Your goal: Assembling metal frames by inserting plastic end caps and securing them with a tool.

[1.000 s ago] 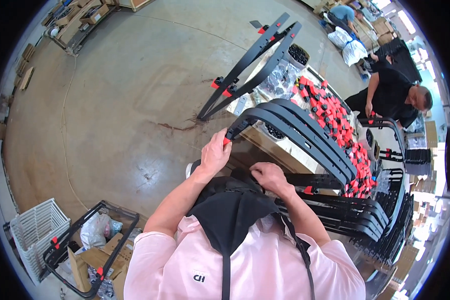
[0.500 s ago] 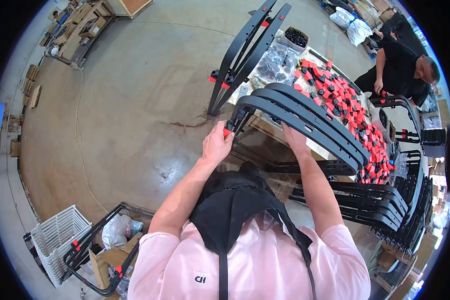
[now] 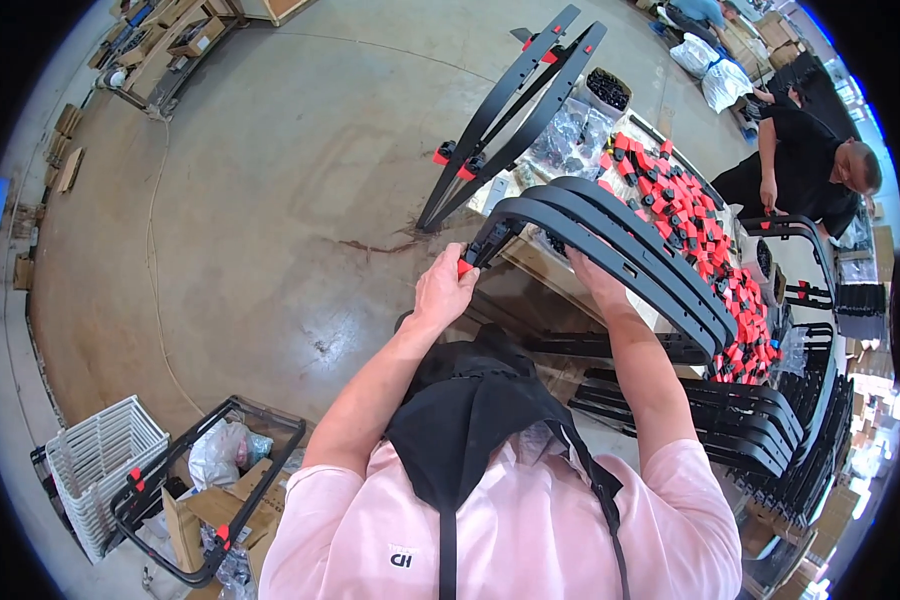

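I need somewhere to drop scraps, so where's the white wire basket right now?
In the head view, the white wire basket stands on the floor at the lower left, beside a black frame lying over cardboard boxes.

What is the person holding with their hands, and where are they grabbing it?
A curved black frame. The left hand grips its end by the red clip; the right hand grips the bar further along.

A worker seen from above wears a pale pink short-sleeved shirt with a small white mark printed on its front. A black cloth covering hangs over the chest, narrowing into a dark strap that runs down the shirt's middle (a second thin strap crosses toward the right side). Both forearms are bare, as are the left hand and right hand.
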A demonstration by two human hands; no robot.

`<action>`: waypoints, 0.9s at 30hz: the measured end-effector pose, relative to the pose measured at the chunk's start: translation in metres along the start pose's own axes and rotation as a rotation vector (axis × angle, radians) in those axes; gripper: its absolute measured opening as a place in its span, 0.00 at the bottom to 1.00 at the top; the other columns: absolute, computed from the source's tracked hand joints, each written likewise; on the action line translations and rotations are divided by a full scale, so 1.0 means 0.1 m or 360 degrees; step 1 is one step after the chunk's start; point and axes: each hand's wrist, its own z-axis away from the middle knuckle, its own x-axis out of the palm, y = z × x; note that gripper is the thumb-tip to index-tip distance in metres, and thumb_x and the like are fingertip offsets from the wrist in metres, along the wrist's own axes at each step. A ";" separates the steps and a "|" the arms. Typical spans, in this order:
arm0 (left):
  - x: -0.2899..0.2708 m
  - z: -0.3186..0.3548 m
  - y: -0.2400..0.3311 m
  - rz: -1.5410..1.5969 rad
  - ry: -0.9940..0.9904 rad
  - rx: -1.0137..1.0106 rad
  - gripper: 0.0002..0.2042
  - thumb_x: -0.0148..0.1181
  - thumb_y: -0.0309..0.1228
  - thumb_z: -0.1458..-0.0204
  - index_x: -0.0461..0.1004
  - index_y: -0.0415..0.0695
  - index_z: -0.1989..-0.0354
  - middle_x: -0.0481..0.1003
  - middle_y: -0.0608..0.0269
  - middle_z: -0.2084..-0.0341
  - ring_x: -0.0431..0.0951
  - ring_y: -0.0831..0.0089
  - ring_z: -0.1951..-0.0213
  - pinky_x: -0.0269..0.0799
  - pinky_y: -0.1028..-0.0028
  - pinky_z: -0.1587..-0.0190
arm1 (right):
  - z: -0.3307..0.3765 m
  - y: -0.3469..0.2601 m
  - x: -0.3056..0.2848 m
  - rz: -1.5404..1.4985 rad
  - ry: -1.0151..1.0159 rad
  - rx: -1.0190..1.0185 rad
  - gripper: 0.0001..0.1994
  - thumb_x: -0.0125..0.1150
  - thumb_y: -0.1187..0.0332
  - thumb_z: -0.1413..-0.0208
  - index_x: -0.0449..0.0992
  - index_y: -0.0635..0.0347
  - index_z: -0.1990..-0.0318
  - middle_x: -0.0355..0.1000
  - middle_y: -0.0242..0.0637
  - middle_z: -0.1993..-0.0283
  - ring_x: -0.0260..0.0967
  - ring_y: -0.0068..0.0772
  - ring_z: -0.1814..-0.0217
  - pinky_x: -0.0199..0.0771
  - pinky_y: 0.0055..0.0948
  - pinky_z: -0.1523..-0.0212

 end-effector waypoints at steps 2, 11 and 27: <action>0.01 -0.02 -0.02 0.0003 -0.0019 -0.0005 0.22 0.68 0.34 0.37 0.71 0.47 0.36 0.81 0.48 0.48 0.83 0.42 0.46 0.78 0.48 0.44 | 0.08 0.00 0.10 -0.0317 -0.0078 0.0299 0.15 0.68 0.66 0.37 0.82 0.60 0.45 0.84 0.43 0.51 0.81 0.47 0.52 0.80 0.45 0.45; -0.03 -0.03 -0.04 0.0047 -0.0042 -0.0001 0.22 0.68 0.34 0.37 0.72 0.47 0.36 0.82 0.46 0.47 0.82 0.41 0.45 0.78 0.50 0.44 | 0.37 -1.10 -0.29 -0.2743 -0.0568 0.1415 0.12 0.65 0.72 0.32 0.78 0.64 0.44 0.85 0.41 0.52 0.83 0.27 0.59 0.76 0.24 0.61; -0.10 -0.08 -0.10 0.0015 -0.0186 0.0007 0.25 0.65 0.34 0.37 0.71 0.46 0.32 0.82 0.41 0.46 0.83 0.41 0.43 0.78 0.51 0.42 | 0.05 -1.75 0.02 -0.2623 -0.0403 0.1443 0.11 0.69 0.72 0.37 0.82 0.65 0.49 0.81 0.32 0.55 0.77 0.22 0.53 0.78 0.26 0.48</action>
